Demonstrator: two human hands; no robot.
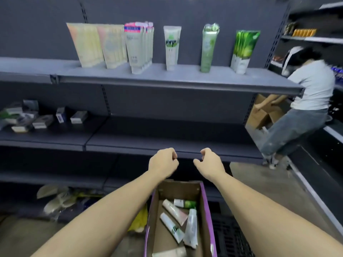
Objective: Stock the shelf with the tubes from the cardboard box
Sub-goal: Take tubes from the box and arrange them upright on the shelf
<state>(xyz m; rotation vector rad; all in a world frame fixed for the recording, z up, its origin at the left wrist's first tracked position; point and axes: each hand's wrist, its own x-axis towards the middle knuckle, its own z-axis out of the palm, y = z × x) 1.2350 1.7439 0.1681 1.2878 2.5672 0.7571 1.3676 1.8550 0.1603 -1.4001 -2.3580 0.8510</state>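
Now both hands, left [163, 162] & right [209, 161], loosely curled, holding nothing; should dip into box [204, 201], take tubes [174, 212] w/ caps down for shelf [167, 76]

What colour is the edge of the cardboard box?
Purple, along the rim of the cardboard box, seen in the head view.

Both bare forearms reach forward | left hand [163, 162] loosely curled, holding nothing | right hand [208, 161] likewise, close beside it
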